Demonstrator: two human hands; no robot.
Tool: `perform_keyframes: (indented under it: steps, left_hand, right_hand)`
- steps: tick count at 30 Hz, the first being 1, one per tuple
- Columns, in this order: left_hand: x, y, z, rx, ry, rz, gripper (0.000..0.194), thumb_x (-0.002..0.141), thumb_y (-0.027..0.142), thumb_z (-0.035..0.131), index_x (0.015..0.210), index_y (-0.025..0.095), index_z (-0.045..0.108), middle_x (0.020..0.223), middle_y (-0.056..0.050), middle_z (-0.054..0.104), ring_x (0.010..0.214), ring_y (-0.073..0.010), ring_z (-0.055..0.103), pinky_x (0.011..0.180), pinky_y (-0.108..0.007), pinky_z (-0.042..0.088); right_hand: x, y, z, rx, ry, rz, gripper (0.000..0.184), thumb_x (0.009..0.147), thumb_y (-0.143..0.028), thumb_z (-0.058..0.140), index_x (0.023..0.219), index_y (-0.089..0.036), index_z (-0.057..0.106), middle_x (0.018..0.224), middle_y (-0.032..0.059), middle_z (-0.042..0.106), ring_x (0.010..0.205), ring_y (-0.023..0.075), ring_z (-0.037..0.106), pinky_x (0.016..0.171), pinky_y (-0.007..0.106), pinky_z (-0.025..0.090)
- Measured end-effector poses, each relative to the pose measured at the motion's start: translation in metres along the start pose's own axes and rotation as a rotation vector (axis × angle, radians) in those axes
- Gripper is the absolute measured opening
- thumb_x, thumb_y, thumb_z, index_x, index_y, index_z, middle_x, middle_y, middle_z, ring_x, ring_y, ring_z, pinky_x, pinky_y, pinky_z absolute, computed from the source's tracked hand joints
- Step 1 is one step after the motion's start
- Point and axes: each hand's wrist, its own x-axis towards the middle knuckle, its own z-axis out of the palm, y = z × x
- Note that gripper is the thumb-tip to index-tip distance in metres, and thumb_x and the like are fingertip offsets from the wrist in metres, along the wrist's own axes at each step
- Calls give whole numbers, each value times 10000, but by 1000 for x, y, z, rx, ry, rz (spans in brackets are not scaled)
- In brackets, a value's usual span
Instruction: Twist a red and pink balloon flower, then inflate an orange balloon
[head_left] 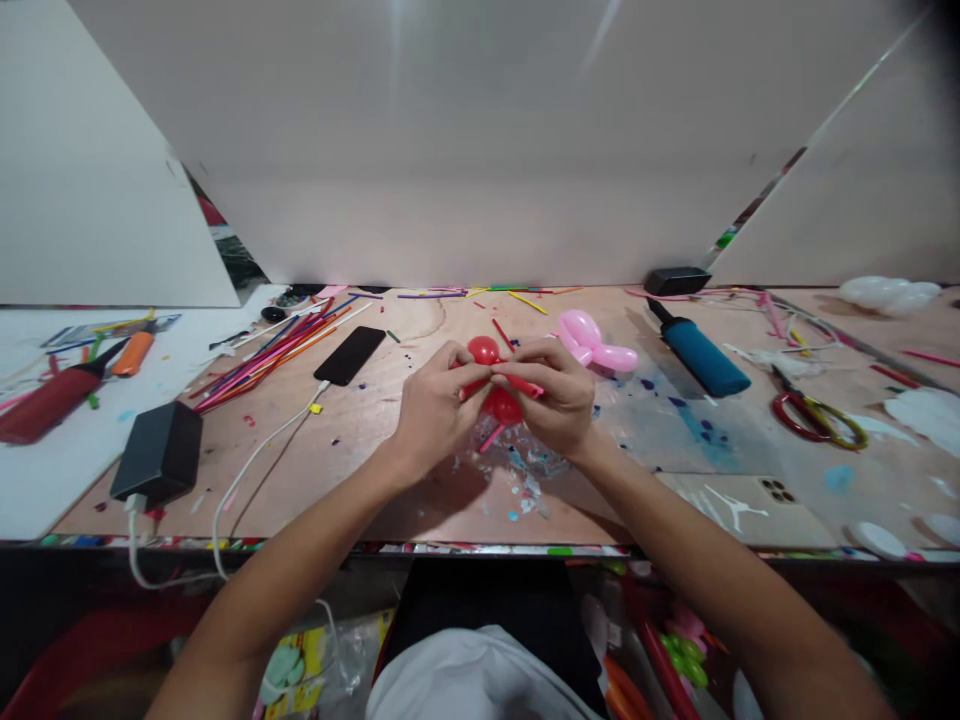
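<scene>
Between my two hands, over the middle of the table, is a red balloon (504, 406) with small inflated parts and a limp, uninflated stretch. My left hand (439, 400) pinches it from the left, thumb and fingers pressed together. From the right, my right hand (553, 395) grips the limp red part with closed fingers. The fingertips of both hands nearly meet. One round red bubble shows above the fingers and another below them. Just beyond my right hand lies a pink twisted balloon (581, 335). The fingers hide part of the red balloon.
A black phone (350, 356) on a white cable and a bundle of uninflated balloons (274, 345) lie left, near a dark power brick (161, 455). Rightward are a blue hand pump (701, 352), scissors (814, 415) and another phone (739, 508). White panels (465, 200) stand behind.
</scene>
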Motion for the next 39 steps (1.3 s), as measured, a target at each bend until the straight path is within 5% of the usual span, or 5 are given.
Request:
perform_keyframes:
  steps: [13,21,27,33,39]
  left_hand:
    - [11,-7,-17,-121,-124,-31,202,902,283,529,753,165,597,866,-52,508,906,-201,488,879,-386,393]
    - [9,-17,-8,-777,-125,-189,167,885,328,630,874,213,751,910,-33,580,910,-150,550,867,-297,429]
    - [8,-17,-1,-276,-5,-37,178,898,262,609,960,250,776,902,-51,651,891,-176,571,844,-333,427]
    - [7,-15,-2,229,-16,100,213,915,332,597,1025,250,759,977,-80,751,889,-237,554,825,-402,363]
    - [8,-24,0,170,33,107,149,892,265,620,925,223,759,923,-72,757,878,-229,574,837,-394,389]
  right_hand:
    - [5,-3,-2,406,-101,538,271,901,-462,624,846,-200,582,762,1,626,676,140,668,636,291,589]
    - [6,-14,-1,-100,-103,-31,105,893,-157,579,898,-227,658,848,49,654,807,181,629,726,348,540]
    - [0,-3,-6,-168,-252,-90,222,885,-119,544,1014,-241,678,1038,75,673,978,222,627,850,401,535]
    - [2,-9,-7,-268,-265,-87,154,928,-179,537,903,-217,685,873,75,669,833,213,606,767,380,512]
    - [3,-15,7,-134,-153,75,64,897,-187,625,880,-201,684,878,61,694,845,194,640,796,362,524]
